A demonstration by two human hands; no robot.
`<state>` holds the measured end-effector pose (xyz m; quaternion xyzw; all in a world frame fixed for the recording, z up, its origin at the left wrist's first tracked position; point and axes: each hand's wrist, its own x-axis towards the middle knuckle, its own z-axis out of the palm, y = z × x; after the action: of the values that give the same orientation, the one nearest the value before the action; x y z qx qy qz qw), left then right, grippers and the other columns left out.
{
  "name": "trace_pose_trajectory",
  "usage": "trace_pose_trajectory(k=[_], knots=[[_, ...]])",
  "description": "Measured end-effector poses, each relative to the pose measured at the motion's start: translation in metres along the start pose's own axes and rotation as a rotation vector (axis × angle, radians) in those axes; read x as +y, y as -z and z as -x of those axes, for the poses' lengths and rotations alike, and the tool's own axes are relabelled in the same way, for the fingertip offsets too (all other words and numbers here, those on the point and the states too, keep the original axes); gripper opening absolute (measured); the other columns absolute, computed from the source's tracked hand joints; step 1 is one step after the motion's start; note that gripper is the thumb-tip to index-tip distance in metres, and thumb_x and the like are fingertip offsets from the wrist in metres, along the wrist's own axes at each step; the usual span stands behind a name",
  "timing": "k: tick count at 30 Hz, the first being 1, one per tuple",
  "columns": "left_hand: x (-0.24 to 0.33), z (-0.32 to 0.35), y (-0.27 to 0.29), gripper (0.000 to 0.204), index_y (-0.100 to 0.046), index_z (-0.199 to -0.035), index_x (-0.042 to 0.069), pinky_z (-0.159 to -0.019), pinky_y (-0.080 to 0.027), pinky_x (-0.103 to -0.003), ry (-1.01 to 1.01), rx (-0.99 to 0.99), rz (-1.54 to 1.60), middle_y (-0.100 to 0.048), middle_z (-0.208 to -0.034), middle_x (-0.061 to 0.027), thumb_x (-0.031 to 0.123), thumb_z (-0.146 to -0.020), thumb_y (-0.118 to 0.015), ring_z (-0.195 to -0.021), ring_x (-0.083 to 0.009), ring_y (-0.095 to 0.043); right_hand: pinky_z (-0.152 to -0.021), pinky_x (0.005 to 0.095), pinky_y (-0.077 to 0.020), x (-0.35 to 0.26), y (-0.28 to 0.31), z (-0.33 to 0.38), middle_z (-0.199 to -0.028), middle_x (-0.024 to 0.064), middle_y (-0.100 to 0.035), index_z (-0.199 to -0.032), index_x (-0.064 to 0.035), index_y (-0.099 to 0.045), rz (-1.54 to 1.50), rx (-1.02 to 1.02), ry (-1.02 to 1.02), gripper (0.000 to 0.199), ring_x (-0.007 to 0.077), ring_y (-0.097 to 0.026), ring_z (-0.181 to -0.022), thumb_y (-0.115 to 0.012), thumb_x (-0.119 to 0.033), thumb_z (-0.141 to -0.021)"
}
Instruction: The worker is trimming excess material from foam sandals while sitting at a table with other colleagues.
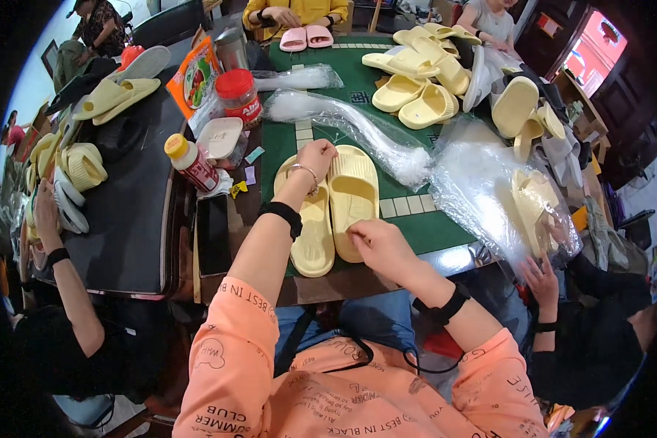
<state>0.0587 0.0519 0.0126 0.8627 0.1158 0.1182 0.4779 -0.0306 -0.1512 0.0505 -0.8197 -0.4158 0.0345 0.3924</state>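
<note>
Two pale yellow slide slippers lie side by side on the green table mat (409, 219) in front of me. My left hand (315, 156) rests on the toe end of the left slipper (312, 232), fingers curled over its strap. My right hand (378, 242) pinches the heel end of the right slipper (353, 191). Both wrists wear black bands. My sleeves are orange with printed lettering.
A heap of yellow slippers (423, 80) lies at the far side, a pink pair (306, 36) beyond it. Clear plastic bags (358, 128) cross the mat. A person at the right holds a bagged slipper (533, 204). Bottles and a red-lidded jar (238, 93) stand left, near a phone (213, 233).
</note>
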Motion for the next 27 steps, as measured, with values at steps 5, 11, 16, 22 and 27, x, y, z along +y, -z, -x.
trace_pose_trajectory(k=[5, 11, 16, 22, 27], knots=[[-0.006, -0.001, -0.007, 0.016, -0.060, -0.074, 0.006, -0.061, -0.044, -0.029, 0.025, -0.017, 0.031, -0.060, -0.068, -0.0087, 0.018, -0.077, -0.051, -0.064, -0.0203, -0.057, -0.068, 0.0396, -0.0423, 0.024, 0.000, -0.024, -0.079, 0.0201, -0.053, -0.086, 0.0020, -0.051, 0.183, 0.079, -0.018, 0.017, 0.0346, -0.051, -0.079, -0.051, -0.010, -0.074], [-0.021, -0.008, -0.009, 0.016, -0.059, -0.078, 0.002, -0.063, -0.043, -0.024, 0.039, -0.063, 0.306, -0.062, -0.073, -0.0054, 0.015, -0.080, -0.050, -0.068, -0.0123, -0.056, -0.073, 0.0366, -0.0424, 0.040, -0.020, -0.045, -0.087, 0.0176, -0.053, -0.093, 0.0026, -0.047, 0.428, -0.060, 0.132, 0.022, 0.0314, -0.050, -0.086, -0.048, -0.011, -0.076], [-0.009, -0.012, -0.002, 0.017, -0.056, -0.083, 0.000, -0.075, -0.041, -0.021, 0.098, -0.273, 0.354, -0.060, -0.086, -0.0025, 0.014, -0.083, -0.048, -0.083, -0.0084, -0.053, -0.074, 0.0355, -0.0427, 0.042, -0.016, -0.051, -0.088, 0.0167, -0.053, -0.092, 0.0015, -0.046, 0.445, -0.102, 0.169, 0.022, 0.0302, -0.050, -0.087, -0.048, -0.013, -0.076], [-0.005, 0.002, 0.002, 0.017, -0.058, -0.081, 0.001, -0.070, -0.041, -0.023, 0.057, -0.193, 0.447, -0.060, -0.079, -0.0019, 0.016, -0.081, -0.049, -0.075, -0.0076, -0.052, -0.061, 0.0373, -0.0445, -0.031, 0.039, -0.049, -0.077, 0.0154, -0.056, -0.092, -0.0024, -0.052, 0.356, -0.262, -0.131, 0.020, 0.0288, -0.056, -0.071, -0.050, -0.017, -0.078], [0.002, 0.006, -0.001, 0.016, -0.059, -0.078, 0.003, -0.068, -0.041, -0.022, 0.084, -0.167, 0.365, -0.060, -0.077, -0.0018, 0.015, -0.081, -0.049, -0.071, -0.0084, -0.051, -0.051, 0.0250, -0.0371, -0.148, 0.140, -0.008, -0.068, 0.0065, -0.054, -0.075, -0.0036, -0.054, -0.387, 0.058, 0.119, 0.011, 0.0143, -0.050, -0.060, -0.047, -0.013, -0.076]])
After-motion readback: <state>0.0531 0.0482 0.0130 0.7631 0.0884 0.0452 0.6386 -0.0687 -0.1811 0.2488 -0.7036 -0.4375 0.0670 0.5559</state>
